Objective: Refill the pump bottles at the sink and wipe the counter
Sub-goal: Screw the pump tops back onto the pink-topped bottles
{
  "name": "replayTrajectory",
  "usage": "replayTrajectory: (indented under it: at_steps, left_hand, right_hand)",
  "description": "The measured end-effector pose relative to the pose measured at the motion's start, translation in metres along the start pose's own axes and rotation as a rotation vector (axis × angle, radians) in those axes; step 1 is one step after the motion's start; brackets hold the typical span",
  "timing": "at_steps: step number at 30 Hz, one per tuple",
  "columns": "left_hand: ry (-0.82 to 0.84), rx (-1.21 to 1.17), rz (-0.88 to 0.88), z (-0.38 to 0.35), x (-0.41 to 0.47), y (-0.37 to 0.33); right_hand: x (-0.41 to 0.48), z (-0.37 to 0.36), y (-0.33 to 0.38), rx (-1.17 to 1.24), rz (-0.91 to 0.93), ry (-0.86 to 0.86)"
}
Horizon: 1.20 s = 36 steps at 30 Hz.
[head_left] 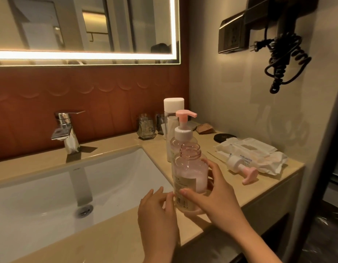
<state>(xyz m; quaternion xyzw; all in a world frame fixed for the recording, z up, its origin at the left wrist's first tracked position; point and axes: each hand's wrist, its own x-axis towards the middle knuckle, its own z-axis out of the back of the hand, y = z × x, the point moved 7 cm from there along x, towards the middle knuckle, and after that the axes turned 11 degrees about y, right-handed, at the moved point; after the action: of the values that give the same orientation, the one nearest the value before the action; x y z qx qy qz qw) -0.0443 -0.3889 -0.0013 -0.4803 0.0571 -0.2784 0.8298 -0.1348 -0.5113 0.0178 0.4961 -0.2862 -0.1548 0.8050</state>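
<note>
An open pink bottle (190,173) without its pump stands upright on the beige counter (117,242), right of the sink (50,196). My right hand (215,194) grips its lower body from the right, thumb across the label. My left hand (156,209) is beside it, fingertips touching its lower left side. A second pink bottle (180,137) with its pink pump on stands just behind. The removed pump head (242,170) lies on the counter to the right, against a pack of wet wipes (247,150).
A tall clear bottle with a white cap (173,114) stands behind the pump bottles. Two glasses (145,127) sit by the back wall, a chrome tap (66,130) left of them. A black round lid (224,138) lies near the wipes. A hair dryer's coiled cord (285,61) hangs from the right wall.
</note>
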Motion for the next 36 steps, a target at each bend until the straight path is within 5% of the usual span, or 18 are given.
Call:
replayTrajectory:
  at_steps: [7,15,18,24,29,36]
  left_hand:
    - [0.269,-0.006,-0.041,-0.014,0.001,0.001]
    - [0.246,-0.020,-0.079,-0.010,0.001,0.002]
    - [0.249,-0.011,-0.106,-0.010,0.001,0.001]
    - [0.230,0.021,-0.150,-0.013,0.005,0.004]
    - [0.227,0.047,-0.160,-0.015,0.006,0.005]
    - [0.219,0.052,-0.178,-0.015,0.006,0.005]
  right_hand:
    - [-0.004,-0.013,0.005,-0.006,0.009,-0.022]
    - [0.002,-0.014,0.015,0.014,0.014,0.134]
    - [0.008,0.011,0.014,-0.006,-0.001,0.066]
    - [0.025,0.082,-0.009,-0.474,-0.104,-0.360]
    - [0.027,0.105,-0.039,-0.777,-0.353,-0.373]
    - [0.034,0.106,-0.049,-0.936,-0.418,-0.313]
